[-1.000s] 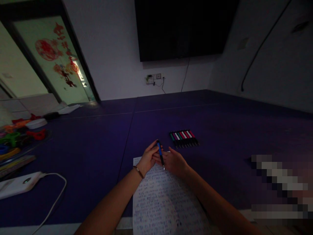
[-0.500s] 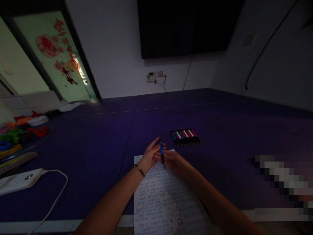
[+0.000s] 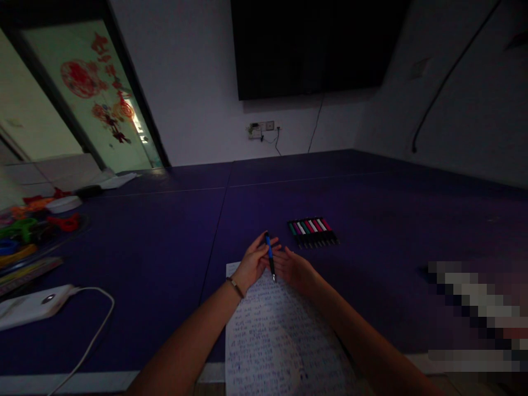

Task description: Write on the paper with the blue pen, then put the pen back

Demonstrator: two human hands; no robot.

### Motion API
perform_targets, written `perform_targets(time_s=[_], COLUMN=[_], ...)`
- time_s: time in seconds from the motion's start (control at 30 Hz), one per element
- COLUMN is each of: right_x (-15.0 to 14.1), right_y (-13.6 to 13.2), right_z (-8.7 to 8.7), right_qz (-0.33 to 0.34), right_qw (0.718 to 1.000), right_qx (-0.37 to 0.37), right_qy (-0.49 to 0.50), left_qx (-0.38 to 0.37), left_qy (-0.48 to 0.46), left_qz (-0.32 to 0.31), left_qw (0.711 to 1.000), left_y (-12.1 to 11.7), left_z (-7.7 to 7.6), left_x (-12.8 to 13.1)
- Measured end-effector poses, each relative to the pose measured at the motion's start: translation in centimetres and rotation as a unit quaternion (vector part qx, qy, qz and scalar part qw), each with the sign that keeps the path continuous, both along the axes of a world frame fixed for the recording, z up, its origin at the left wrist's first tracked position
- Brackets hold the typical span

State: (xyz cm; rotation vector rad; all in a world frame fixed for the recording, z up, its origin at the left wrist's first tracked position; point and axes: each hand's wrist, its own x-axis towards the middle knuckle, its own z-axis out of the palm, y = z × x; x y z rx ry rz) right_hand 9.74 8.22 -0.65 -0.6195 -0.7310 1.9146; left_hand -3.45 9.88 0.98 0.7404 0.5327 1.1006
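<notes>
Your left hand and right hand met over the top of a handwritten sheet, both pinching a blue pen, tip down. The page looked nearly full. A row of markers lay untouched just beyond.

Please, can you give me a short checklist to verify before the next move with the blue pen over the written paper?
1. Blue pen is held: ok, both the left hand and the right hand are on it.
2. Pen tip points down toward the handwritten sheet: ok.
3. Tip is out and ready to write: cannot tell, too dark and small.
4. Tip touches the sheet: cannot tell.
5. Sheet lies flat on the purple table: ok; both forearms are over it.
6. Row of pens is apart from the hands: ok; it lies beyond the right hand, untouched.
</notes>
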Motion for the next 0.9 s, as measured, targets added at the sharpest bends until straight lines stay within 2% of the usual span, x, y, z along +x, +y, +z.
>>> perform_targets(time_s=[0.17,0.33,0.43,0.63,0.9], right_x=[0.34,0.29,0.22,0.22,0.63], right_y=[-0.03,-0.26,-0.32,-0.45,-0.38], right_z=[0.52,0.84,0.76,0.46,-0.06], right_qz=[0.017,0.017,0.015,0.027,0.049], right_qw=[0.999,0.999,1.000,0.996,0.993], right_qx=[-0.038,-0.036,-0.017,0.083,0.096], right_qy=[0.025,0.027,0.014,-0.033,-0.046], left_qx=[-0.003,-0.004,-0.002,0.019,0.045], left_qy=[0.002,-0.003,-0.004,-0.001,0.032], left_qz=[0.004,0.002,0.001,-0.004,0.006], left_qw=[1.000,1.000,1.000,1.000,0.998], left_y=[-0.06,-0.06,-0.04,0.04,0.25], left_z=[0.08,0.03,-0.01,-0.23,-0.29], left_x=[-0.05,-0.10,-0.09,0.01,-0.15])
